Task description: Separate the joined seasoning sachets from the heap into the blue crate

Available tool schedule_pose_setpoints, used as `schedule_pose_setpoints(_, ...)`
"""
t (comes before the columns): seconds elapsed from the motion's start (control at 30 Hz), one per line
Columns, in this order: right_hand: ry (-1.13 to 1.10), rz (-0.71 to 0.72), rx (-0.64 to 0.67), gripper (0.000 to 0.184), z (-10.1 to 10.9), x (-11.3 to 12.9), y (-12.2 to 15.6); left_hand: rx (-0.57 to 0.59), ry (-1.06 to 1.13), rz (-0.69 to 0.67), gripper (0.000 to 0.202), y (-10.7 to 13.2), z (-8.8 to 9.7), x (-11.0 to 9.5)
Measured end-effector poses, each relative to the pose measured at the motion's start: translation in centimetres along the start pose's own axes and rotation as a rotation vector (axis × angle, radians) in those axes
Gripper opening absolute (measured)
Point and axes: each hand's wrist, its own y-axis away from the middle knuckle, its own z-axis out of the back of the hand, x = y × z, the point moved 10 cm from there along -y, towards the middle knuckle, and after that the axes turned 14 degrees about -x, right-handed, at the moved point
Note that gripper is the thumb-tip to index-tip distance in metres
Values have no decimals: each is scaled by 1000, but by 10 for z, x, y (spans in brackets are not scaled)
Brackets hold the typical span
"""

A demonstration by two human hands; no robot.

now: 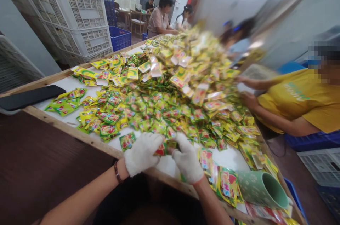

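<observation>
My left hand (145, 152), in a white knitted glove, is closed on a small green and red candy packet (160, 149) near the table's front edge. Gloved the same way, my right hand (186, 157) is pinched close by at the right, around a dark green bit of packet (172, 144); whether this is the same packet I cannot tell. Just left of my left hand lies another green packet (127, 141). A large pile of small packets (159, 108) rises beyond both hands. Larger yellow-green pouches (227, 186) lie to the right of my right wrist.
A green flowered cup (261, 188) lies on its side at the front right. A black phone (32, 97) rests on the wooden table rim (77, 136) at left. White crates (71, 12) stand stacked behind. A person in a yellow shirt (294, 94) works at right; others sit farther back.
</observation>
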Motion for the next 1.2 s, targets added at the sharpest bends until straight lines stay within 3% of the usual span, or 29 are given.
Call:
schedule_pose_setpoints(0.1,-36,-96,34,15,1,-12,1,-6,-9,19,38,-1,4,2)
schedule_pose_setpoints(0.23,116,-43,-18,15,11,-12,-2,-16,-5,32,42,-2,4,-2)
schedule_pose_setpoints(0.43,109,3,-5,15,10,-3,0,-20,16,35,41,2,0,-4)
schedule_pose_setpoints(0.6,27,-136,104,20,1,-15,6,19,60,-28,40,3,1,-4)
schedule_pose_setpoints(0.73,56,-59,-21,13,5,-10,2,-14,63,-35,39,1,2,-9)
schedule_pose_setpoints(0.8,19,-121,-27,16,3,-13,2,-37,52,9,39,0,2,-8)
schedule_pose_setpoints(0.93,-159,-434,152,43,-11,-24,16,-72,8,54,45,-4,3,-8)
schedule_pose_setpoints(1.03,-262,-498,214,58,-13,-19,24,-97,1,62,44,-6,5,-10)
schedule_pose_setpoints(1.2,-154,-390,394,19,-22,-11,26,-155,119,125,35,-4,4,-19)
